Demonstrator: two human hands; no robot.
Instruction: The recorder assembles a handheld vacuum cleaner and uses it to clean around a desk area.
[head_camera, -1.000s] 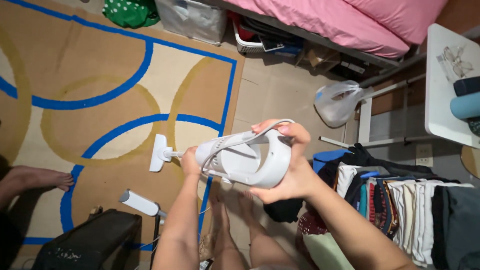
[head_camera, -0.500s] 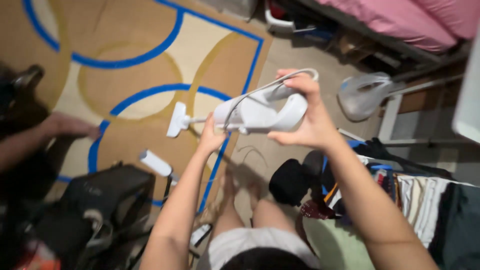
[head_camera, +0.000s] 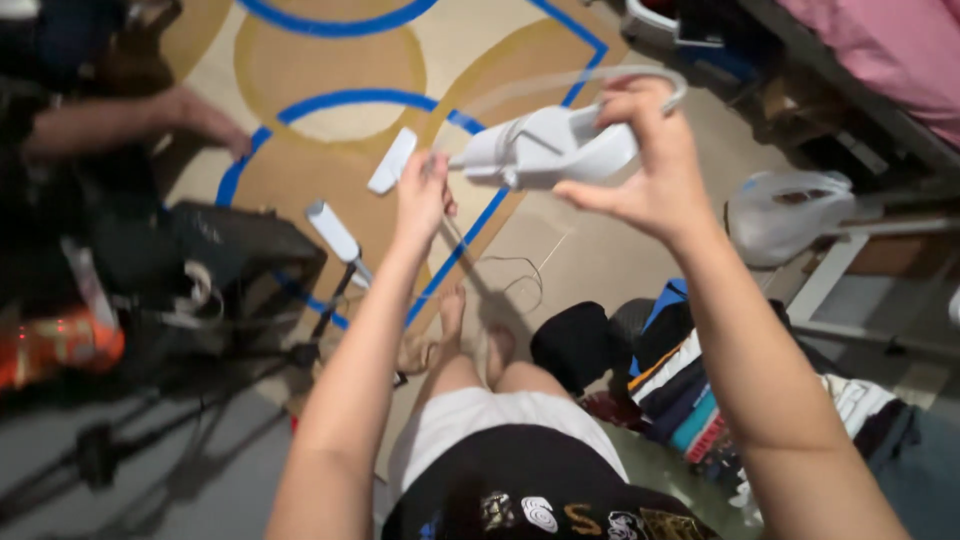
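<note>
White handheld steamer (head_camera: 545, 148) held above patterned rug (head_camera: 320, 70): right hand (head_camera: 650, 165) clamped round handle, left hand (head_camera: 422, 195) gripping neck behind flat nozzle (head_camera: 391, 160).

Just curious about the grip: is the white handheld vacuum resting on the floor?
No, both the left hand and right hand hold the white handheld vacuum above the rug.

One white handheld vacuum (head_camera: 545, 148), two hands gripping it: left hand (head_camera: 422, 195), right hand (head_camera: 650, 165); one white plastic bag (head_camera: 785, 215); one patterned rug (head_camera: 330, 120)
</note>
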